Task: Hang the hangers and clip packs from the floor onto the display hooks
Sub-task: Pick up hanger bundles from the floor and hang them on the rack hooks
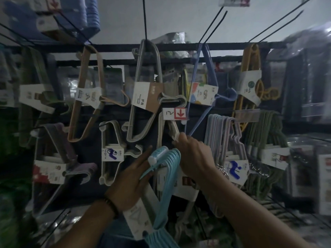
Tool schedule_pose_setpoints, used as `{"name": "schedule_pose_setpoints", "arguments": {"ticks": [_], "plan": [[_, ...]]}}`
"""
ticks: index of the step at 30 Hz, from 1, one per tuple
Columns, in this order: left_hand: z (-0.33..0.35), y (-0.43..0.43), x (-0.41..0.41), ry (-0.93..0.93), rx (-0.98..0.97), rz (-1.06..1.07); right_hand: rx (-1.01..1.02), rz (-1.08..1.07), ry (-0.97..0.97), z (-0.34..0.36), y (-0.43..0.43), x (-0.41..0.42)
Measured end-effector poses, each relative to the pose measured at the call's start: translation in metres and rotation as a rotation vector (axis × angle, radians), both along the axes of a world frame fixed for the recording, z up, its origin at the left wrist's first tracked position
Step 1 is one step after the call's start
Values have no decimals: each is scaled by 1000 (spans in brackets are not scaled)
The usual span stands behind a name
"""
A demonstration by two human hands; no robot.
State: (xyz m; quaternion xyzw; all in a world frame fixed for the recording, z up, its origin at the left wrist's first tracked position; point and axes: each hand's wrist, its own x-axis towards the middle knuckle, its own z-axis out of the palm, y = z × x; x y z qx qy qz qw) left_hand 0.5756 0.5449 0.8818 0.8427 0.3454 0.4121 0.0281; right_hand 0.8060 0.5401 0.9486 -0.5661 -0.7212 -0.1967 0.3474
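The left hand (130, 179), low in the middle of the frame, lies with its fingers stretched up and to the right against a light-blue hanger pack (168, 176), carrying it. I cannot tell whether the thumb wraps round. The pack's hooks fan out just above the fingertips, and its bundled arms run down to the bottom edge, beside a white card sleeve (138, 219). A dark beaded band (112, 204) sits on that wrist.

Just right of the hooks, the right hand (194, 156) reaches upward with its fingers curled, pinching the lower end of a cream hanger pack (174, 131). That pack hangs under a price tag (174, 114) with a red arrow.

Around them packs crowd the display. Pastel hangers (220, 136) hang to the right, grey hangers (146, 97) in a brown card above, and tan hangers (84, 104) to the upper left. Yellow hangers (250, 68) hang at the upper right, below the black rail (179, 47).
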Motion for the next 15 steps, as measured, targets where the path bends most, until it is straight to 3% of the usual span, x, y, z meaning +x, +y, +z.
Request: {"name": "schedule_pose_setpoints", "arguments": {"ticks": [15], "plan": [[8,1,11,95,10,80,-2,-36,5,-24,42,8]]}}
